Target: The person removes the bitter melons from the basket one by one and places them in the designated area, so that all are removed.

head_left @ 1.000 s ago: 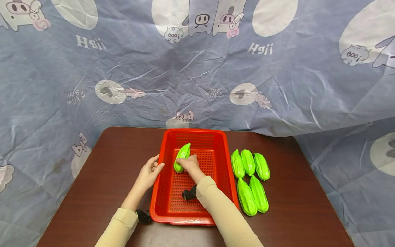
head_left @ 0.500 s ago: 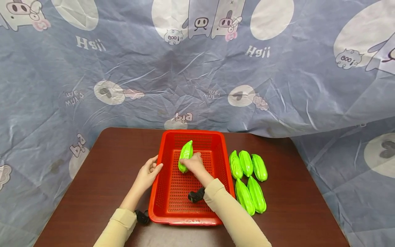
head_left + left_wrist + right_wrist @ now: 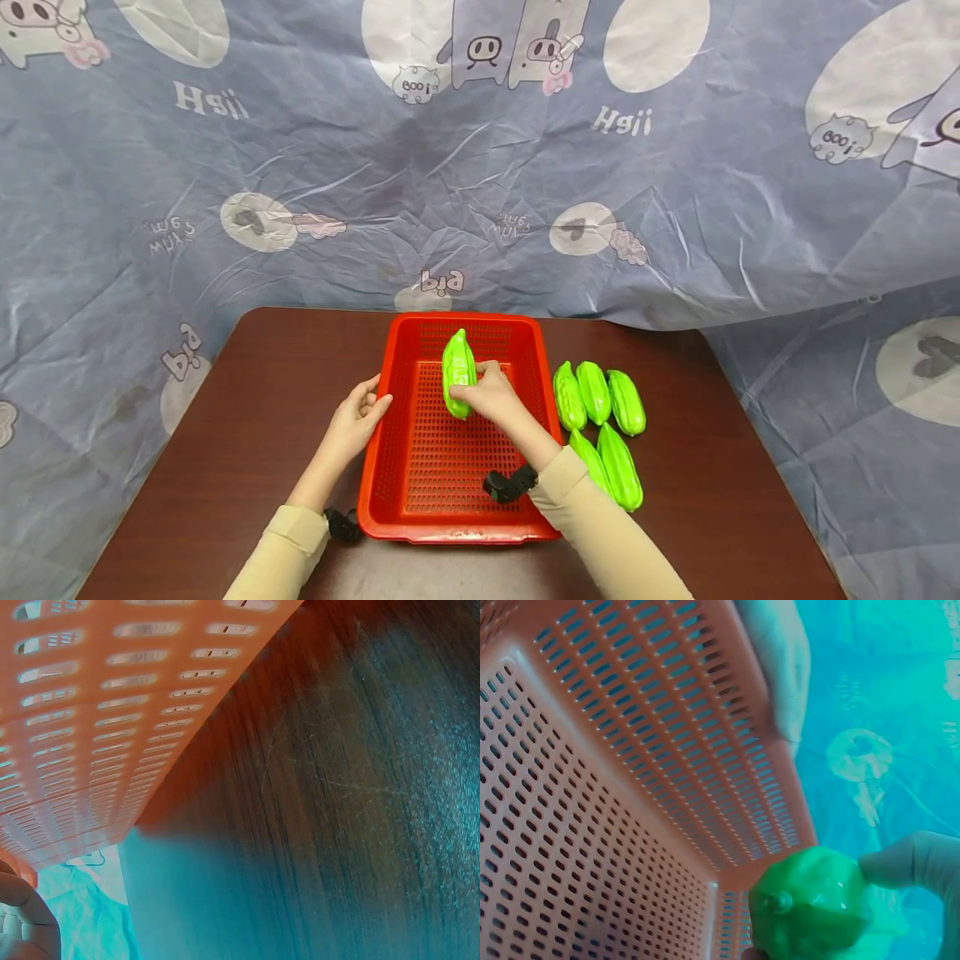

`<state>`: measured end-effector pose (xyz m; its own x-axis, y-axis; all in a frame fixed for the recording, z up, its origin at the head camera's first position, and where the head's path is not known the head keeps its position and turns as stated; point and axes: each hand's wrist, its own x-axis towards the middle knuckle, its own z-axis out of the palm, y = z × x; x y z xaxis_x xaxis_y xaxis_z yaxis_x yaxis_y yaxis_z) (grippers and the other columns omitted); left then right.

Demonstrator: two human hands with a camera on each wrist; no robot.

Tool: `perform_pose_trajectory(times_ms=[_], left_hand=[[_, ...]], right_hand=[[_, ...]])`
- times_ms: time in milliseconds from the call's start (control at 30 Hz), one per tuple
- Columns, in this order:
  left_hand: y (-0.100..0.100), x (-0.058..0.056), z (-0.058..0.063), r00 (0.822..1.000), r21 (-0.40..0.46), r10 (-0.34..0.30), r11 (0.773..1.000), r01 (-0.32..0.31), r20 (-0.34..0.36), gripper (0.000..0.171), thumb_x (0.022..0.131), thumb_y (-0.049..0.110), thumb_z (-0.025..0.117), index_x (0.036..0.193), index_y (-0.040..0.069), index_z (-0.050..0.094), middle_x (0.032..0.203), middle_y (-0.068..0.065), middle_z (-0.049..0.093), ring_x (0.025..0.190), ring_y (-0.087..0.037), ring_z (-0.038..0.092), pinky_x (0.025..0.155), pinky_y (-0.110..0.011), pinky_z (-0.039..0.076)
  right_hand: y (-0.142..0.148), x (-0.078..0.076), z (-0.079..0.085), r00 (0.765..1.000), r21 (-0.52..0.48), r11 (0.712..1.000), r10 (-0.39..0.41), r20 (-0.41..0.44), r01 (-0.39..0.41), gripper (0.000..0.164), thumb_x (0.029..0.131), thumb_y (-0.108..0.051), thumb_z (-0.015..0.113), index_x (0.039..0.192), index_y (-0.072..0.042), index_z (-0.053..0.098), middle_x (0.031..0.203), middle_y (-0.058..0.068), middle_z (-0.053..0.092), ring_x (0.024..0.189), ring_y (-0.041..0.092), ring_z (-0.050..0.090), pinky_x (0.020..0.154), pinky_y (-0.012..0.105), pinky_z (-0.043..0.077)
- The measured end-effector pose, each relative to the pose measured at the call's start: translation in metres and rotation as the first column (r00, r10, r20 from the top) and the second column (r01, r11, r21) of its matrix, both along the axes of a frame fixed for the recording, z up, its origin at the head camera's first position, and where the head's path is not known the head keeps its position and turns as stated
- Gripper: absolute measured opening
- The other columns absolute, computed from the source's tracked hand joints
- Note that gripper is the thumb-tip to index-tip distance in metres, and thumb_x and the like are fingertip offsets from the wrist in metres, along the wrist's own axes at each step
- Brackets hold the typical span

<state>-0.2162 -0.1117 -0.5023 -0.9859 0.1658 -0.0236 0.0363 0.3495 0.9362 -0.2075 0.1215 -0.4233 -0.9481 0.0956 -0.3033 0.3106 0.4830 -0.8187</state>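
A long, ridged, bright green bitter melon (image 3: 454,362) is in my right hand (image 3: 498,402), pinched between thumb and fingers above the red basket's floor. Close up in the right wrist view, the bitter melon (image 3: 802,911) shows its rounded, stubbed end, with a finger (image 3: 911,861) against one side. My left hand (image 3: 360,423) holds the left rim of the perforated red basket (image 3: 459,533), thumb on the rim. In the left wrist view, the curled fingers (image 3: 30,911) show by the basket's outer wall (image 3: 105,735).
Several more bitter melons (image 3: 619,468) lie in two rows on the brown table (image 3: 697,467), right of the basket; my right forearm partly covers one. A blue-grey printed cloth (image 3: 420,167) hangs behind the table. Black wrist cameras (image 3: 510,483) are strapped to both wrists.
My right hand has lifted the bitter melon up from the basket floor and shifted it slightly right, turning it more upright. My left hand stays on the rim.
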Motion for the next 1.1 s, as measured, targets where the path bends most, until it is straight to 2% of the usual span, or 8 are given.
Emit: perform_pose_trajectory(times_ms=[233,600,800,1000,1100], left_hand=[[0.0,0.002,0.0,1.0,-0.003,0.002,1.0,-0.003,-0.001,0.057,0.1,0.022,0.059,0.148,-0.002,0.038,0.099,-0.018,0.063,0.072,-0.009,0.056,0.063,-0.021,0.049],[0.001,0.0,-0.002,1.0,-0.005,0.009,1.0,-0.009,0.001,0.057,0.1,0.022,0.059,0.149,0.0,0.039,0.1,-0.018,0.064,0.073,-0.008,0.057,0.063,-0.021,0.049],[0.001,0.001,0.001,1.0,0.012,0.005,1.0,-0.005,0.004,0.057,0.101,0.023,0.058,0.148,-0.001,0.039,0.101,-0.02,0.064,0.072,-0.007,0.058,0.063,-0.021,0.05],[0.002,-0.001,0.001,1.0,-0.008,0.011,1.0,-0.011,0.027,0.057,0.101,0.02,0.057,0.149,-0.003,0.037,0.104,-0.022,0.064,0.072,-0.005,0.056,0.063,-0.019,0.048],[0.003,-0.002,0.001,0.999,-0.012,0.019,1.0,-0.018,0.036,0.056,0.101,0.017,0.057,0.149,-0.005,0.036,0.104,-0.024,0.063,0.072,-0.005,0.056,0.063,-0.019,0.048]], right_hand=[[0.023,0.013,0.007,1.0,-0.068,0.998,-0.004,-0.014,0.003,0.067,0.078,-0.017,0.071,0.135,0.003,0.043,0.108,0.019,0.063,0.088,0.023,0.063,0.078,0.04,0.054],[0.076,0.034,0.015,0.999,-0.07,0.996,-0.048,-0.009,0.047,0.068,0.084,-0.021,0.068,0.141,0.001,0.038,0.116,0.021,0.054,0.09,0.025,0.056,0.077,0.037,0.048],[0.106,0.048,0.019,0.998,-0.069,0.996,-0.057,-0.004,0.057,0.074,0.088,-0.023,0.065,0.149,0.002,0.031,0.132,0.026,0.043,0.107,0.032,0.052,0.083,0.039,0.047],[0.133,0.059,0.021,0.996,-0.072,0.993,-0.094,0.005,0.095,0.077,0.089,-0.021,0.063,0.15,0.005,0.026,0.137,0.028,0.04,0.108,0.032,0.053,0.082,0.037,0.048],[0.145,0.064,0.019,0.993,-0.089,0.989,-0.115,0.014,0.116,0.077,0.09,-0.02,0.062,0.15,0.008,0.023,0.138,0.029,0.04,0.112,0.031,0.053,0.087,0.039,0.048]])
